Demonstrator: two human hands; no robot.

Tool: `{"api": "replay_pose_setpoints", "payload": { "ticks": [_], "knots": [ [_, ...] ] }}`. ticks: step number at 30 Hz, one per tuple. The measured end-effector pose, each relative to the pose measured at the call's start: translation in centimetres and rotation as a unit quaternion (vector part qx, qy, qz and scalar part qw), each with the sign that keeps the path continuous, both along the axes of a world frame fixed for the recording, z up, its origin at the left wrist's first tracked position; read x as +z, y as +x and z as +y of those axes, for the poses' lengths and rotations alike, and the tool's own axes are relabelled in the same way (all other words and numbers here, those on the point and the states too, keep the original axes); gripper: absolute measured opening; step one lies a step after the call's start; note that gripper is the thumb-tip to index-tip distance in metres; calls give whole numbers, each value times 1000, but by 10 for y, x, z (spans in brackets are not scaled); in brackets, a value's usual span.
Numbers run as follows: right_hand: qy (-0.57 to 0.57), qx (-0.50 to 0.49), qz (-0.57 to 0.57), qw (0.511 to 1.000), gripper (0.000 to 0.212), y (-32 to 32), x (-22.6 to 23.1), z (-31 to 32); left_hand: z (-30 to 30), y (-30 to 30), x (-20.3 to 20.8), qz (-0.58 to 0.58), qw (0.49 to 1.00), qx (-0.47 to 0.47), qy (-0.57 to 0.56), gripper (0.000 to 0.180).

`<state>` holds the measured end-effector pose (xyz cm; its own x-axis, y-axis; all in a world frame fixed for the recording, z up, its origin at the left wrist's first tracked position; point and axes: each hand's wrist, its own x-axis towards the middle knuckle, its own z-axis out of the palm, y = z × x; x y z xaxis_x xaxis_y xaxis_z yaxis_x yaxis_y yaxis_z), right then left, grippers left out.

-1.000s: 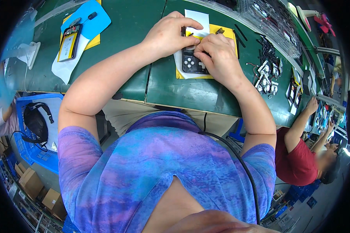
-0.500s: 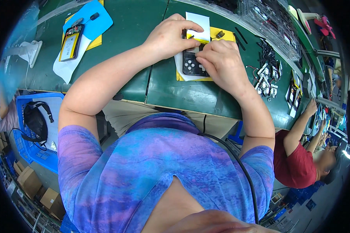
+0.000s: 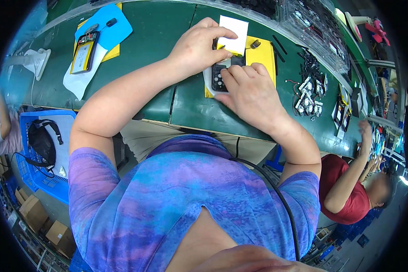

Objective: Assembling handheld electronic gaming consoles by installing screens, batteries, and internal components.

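A black handheld game console (image 3: 217, 81) with round grey buttons lies on white and yellow sheets in front of me. My right hand (image 3: 254, 93) covers most of it, fingers curled over its face and thumb by the near edge. At its far end a white rectangular panel (image 3: 235, 34) with a yellow lower edge stands out. My left hand (image 3: 199, 47) grips around the panel's left side, index finger across it and thumb below, beside the console's top. A small dark part on a lead (image 3: 255, 44) rests on the yellow sheet (image 3: 263, 59).
At left an opened device with a battery (image 3: 81, 56) lies by a blue sheet (image 3: 109, 27). Loose small parts (image 3: 310, 95) and black strips (image 3: 280, 50) lie right. A blue crate (image 3: 54, 181) holds a black bag. A co-worker in red (image 3: 344, 190) sits at right.
My right hand has shifted down and left over the console, fingers now covering more buttons. The white panel has moved slightly right. The co-worker's arm has risen.
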<state>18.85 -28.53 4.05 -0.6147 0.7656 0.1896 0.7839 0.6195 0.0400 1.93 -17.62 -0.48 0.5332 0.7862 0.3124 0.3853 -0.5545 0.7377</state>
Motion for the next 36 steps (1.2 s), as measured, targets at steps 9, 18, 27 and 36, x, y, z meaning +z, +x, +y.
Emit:
{"api": "replay_pose_setpoints", "payload": {
  "ticks": [9,18,27,36],
  "knots": [
    [-21,-6,-9,1000,47,-1,-8,-5,0,2,9,-12,997,43,-59,50],
    [-14,-6,-20,1000,49,-1,-2,-1,3,2,7,-29,996,32,-82,52],
    [-125,10,208,970,39,25,13,32,10,-11,8,75,995,11,-59,64],
    [-101,-446,28,889,25,75,9,176,8,-13,24,147,989,11,-24,64]
  ]
}}
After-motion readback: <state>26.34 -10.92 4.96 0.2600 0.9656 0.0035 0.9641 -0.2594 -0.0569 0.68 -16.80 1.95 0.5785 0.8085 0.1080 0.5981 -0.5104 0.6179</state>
